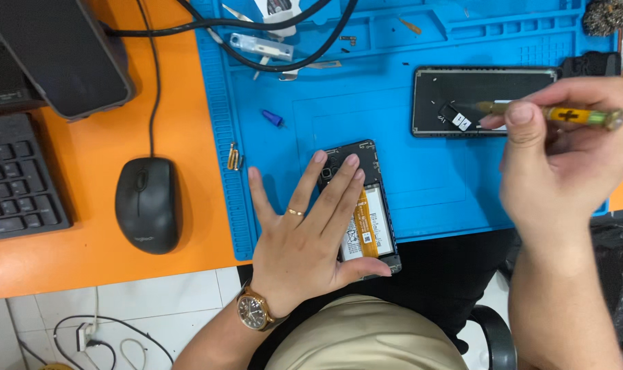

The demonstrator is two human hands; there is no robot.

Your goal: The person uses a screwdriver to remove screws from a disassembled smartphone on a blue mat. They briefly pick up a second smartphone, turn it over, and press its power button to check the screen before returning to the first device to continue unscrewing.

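Head view, left hand: our left hand (299, 236) lies flat, fingers spread, its grip unclosed, pressing the opened phone (366, 212).
Right hand: at 2 o'clock, our right hand (565, 161) has its grip pinched on a yellow screwdriver (554, 114).
Phone: back off, white battery and orange ribbon showing, at the mat's 6 o'clock edge.
Surface: ribbed blue mat (407, 171) on an orange desk (85, 267).
At 9 o'clock: black mouse (147, 204).

L hand (304, 233) flat on opened phone (366, 212); R hand (565, 157) grips screwdriver (551, 113).
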